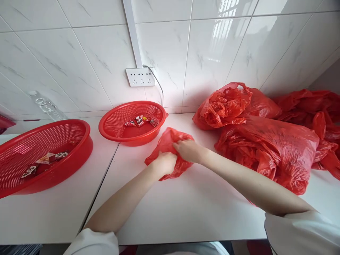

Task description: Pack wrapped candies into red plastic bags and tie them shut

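"Red plastic bag (165,141): where is it, and how do your hands hold it?"

"It lies crumpled at mid-counter, in front of you. Your left hand (165,164) is curled into the near side of the film; your right hand (189,150) grips the film above it with bent fingers. Both appear closed on the bag, though film hides some fingertips."

"Which step is in hand?"

"You appear to be working the film between both hands. Whether you are opening or gathering it cannot be told."

"What does the next move call for?"

"Locate the bag's edge, not distinguishable here. Keep your pull light; thin film may tear."

"What surrounds the work?"

"You have a white counter (202,212), with a seam left of the bag. Just beyond the bag, to its left, is a small perforated basket (135,142) holding printed packets (140,121). Farther left stands a larger basket (71,170), also holding packets. Filled-out red bags (268,148) are heaped at your right."

"And the room?"

"A white tiled wall (164,46) faces you, carrying a socket panel (140,77) with a cable (158,82). A clear bottle (49,106) stands behind the larger basket."
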The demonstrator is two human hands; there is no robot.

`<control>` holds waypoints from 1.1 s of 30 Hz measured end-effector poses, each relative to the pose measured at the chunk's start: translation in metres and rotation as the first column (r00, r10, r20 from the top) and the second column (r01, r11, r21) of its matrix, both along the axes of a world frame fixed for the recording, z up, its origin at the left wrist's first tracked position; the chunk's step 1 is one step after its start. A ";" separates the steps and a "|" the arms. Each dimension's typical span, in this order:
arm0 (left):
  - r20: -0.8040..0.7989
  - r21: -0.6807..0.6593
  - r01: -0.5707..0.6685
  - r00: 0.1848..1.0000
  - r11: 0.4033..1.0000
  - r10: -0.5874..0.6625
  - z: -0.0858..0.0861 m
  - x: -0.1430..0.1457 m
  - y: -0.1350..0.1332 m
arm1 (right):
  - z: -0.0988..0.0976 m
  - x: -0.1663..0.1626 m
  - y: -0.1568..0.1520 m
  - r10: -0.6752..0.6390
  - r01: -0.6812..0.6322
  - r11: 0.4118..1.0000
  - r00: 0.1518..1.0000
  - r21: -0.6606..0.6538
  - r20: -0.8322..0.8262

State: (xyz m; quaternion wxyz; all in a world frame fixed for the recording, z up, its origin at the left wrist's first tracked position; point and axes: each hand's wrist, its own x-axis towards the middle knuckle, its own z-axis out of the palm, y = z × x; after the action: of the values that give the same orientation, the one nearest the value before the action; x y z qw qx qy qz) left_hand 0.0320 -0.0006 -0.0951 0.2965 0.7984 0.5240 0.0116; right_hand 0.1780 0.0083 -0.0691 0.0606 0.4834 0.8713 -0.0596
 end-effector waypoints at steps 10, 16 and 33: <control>-0.364 0.211 0.131 0.930 0.969 -0.047 0.048 -0.032 -0.011 | 0.010 0.035 -0.007 0.080 -0.093 0.979 0.994 -0.181 -0.078; -0.280 0.279 0.290 0.937 0.916 -0.211 0.018 -0.010 -0.013 | -0.006 0.005 -0.012 0.346 -0.343 0.938 0.936 0.051 -0.061; 0.001 0.177 0.133 0.991 0.975 -0.135 0.033 -0.077 -0.003 | -0.026 0.043 0.002 0.222 -0.230 0.973 0.945 -0.003 -0.241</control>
State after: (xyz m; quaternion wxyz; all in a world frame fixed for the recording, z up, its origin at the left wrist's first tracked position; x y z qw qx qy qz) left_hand -0.0448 -0.0033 -0.0625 0.2281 0.8549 0.4640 0.0432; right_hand 0.2208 0.0105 -0.0950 -0.0307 0.3687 0.9208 -0.1236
